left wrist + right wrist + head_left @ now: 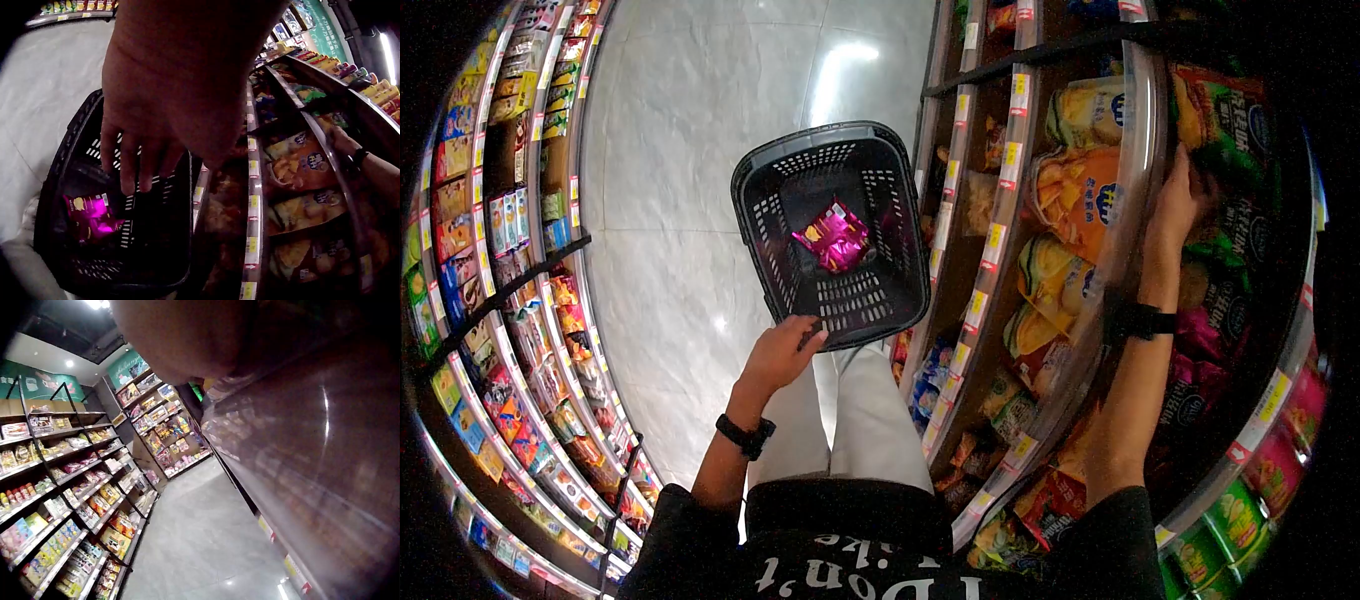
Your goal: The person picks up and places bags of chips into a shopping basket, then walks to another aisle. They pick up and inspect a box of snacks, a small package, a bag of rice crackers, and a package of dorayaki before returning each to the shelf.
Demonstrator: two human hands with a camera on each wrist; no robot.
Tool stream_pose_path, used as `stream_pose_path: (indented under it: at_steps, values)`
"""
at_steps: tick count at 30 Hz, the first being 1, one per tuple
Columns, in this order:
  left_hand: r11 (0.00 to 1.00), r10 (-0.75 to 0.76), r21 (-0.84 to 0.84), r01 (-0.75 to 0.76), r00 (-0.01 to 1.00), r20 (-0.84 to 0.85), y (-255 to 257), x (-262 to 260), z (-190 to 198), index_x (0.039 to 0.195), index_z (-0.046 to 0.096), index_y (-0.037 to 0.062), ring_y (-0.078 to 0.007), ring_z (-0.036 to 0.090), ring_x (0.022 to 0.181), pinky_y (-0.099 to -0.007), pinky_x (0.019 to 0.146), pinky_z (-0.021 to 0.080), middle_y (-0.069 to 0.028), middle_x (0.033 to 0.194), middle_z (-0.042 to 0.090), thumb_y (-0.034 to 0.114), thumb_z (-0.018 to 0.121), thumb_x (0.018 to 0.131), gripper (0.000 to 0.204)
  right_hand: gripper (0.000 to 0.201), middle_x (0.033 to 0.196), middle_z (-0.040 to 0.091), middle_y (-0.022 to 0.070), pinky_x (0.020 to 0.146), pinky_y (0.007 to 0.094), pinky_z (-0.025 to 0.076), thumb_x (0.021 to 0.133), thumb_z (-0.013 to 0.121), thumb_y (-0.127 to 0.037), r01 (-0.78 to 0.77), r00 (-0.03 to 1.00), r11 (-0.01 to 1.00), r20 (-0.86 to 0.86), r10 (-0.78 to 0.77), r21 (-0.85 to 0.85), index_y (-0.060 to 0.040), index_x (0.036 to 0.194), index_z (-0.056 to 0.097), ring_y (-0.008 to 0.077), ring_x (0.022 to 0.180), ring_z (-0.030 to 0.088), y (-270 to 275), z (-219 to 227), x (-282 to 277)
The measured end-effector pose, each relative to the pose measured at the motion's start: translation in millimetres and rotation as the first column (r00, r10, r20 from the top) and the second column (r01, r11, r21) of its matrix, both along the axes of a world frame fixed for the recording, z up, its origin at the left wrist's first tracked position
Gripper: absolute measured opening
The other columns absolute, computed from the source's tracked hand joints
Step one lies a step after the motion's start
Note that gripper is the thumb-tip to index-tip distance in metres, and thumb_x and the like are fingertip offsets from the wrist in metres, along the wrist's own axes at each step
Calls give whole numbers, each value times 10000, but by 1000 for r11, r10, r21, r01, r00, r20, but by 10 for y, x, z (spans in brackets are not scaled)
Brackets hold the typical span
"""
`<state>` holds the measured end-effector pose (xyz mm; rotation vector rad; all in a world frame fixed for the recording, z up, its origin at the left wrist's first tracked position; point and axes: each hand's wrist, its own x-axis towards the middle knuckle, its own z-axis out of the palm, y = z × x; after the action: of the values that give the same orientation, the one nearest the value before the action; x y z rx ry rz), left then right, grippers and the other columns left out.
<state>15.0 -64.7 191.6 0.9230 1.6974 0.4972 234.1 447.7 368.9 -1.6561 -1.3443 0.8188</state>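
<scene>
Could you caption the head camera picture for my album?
Left hand at the near edge of a black basket with a shiny pink bag inside, right hand beside green snack bags.

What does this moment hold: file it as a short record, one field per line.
Setting: shop aisle with pale floor
Left hand: fingers extended, at the near rim of the black basket
Right hand: reaching to the right shelves, beside green packs; grip unclear
Basket contents: one shiny magenta packet
Nearby stock: orange bag on the right shelves
Opposite side: left shelves with colourful packets
</scene>
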Motion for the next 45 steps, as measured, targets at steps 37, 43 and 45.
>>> stream_pose_path:
  at_steps: [37,43,45]
  values:
    - [942,303,-186,-280,947,109,-959,-171,-2104,1074,679,-7,-325,705,932,-410,862,534,-197,943,725,387,663,978,406,520,911,723,118,733,401,535,850,793,-529,-394,558,902,826,81,178,-49,1037,719,234,803,682,328,-141,127]
    - [918,358,-211,-335,930,84,-1045,-346,-2039,1030,670,-39,-322,702,925,-407,857,539,-208,963,731,343,658,987,385,694,1145,719,172,936,466,527,850,758,-621,-448,354,879,935,5,165,-52,1241,690,304,1030,692,401,-287,195]
    - [915,372,-202,-348,923,94,-1106,-359,-2093,1046,663,-48,-297,702,901,-402,841,543,-192,954,730,331,638,995,383,757,1277,666,210,1055,517,467,869,742,-628,-486,97,861,988,-119,151,-50,1345,633,325,1186,632,-199,-289,-179]
